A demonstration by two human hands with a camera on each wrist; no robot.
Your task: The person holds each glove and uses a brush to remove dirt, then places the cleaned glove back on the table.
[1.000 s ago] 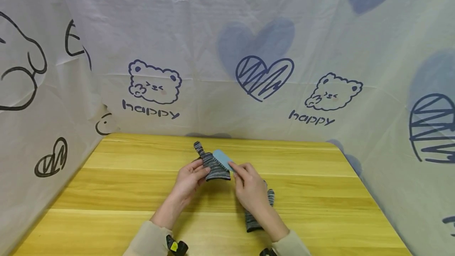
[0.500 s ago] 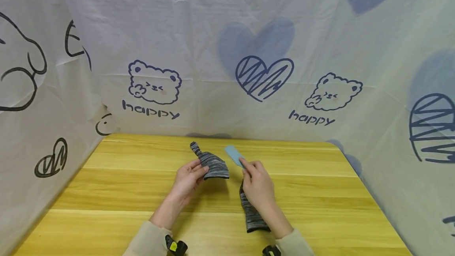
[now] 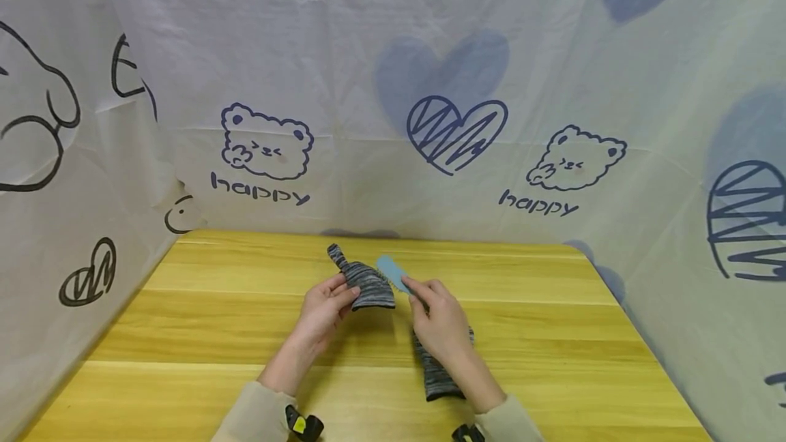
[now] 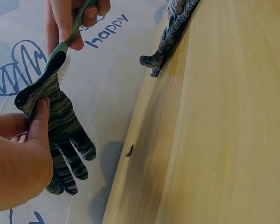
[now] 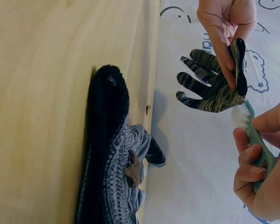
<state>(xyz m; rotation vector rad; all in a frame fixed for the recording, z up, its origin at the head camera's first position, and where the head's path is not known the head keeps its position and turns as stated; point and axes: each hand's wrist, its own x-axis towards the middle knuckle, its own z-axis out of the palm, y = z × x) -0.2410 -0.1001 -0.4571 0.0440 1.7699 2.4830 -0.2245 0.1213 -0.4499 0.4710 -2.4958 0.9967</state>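
A dark grey striped knit glove (image 3: 370, 286) hangs from my left hand (image 3: 324, 307), pinched near its cuff between thumb and fingers; in the left wrist view the glove (image 4: 60, 116) has its fingers pointing down. My right hand (image 3: 443, 322) grips a light blue-green brush (image 3: 390, 271) by its handle. In the right wrist view the white bristles (image 5: 241, 116) of the brush (image 5: 256, 140) are at the glove's (image 5: 207, 88) cuff edge; whether they touch cannot be told. A second matching glove (image 3: 437, 372) lies on the table, partly under my right forearm.
The wooden table (image 3: 202, 333) has a back edge against a pale curtain (image 3: 362, 176) printed with hearts and bears. More of that curtain stands at the left and right sides. A small dark mark (image 4: 129, 150) shows near the table edge.
The brush moved right, off the held glove, then came back left close to it. My left hand and its glove shifted slightly left. The second glove stayed in place.
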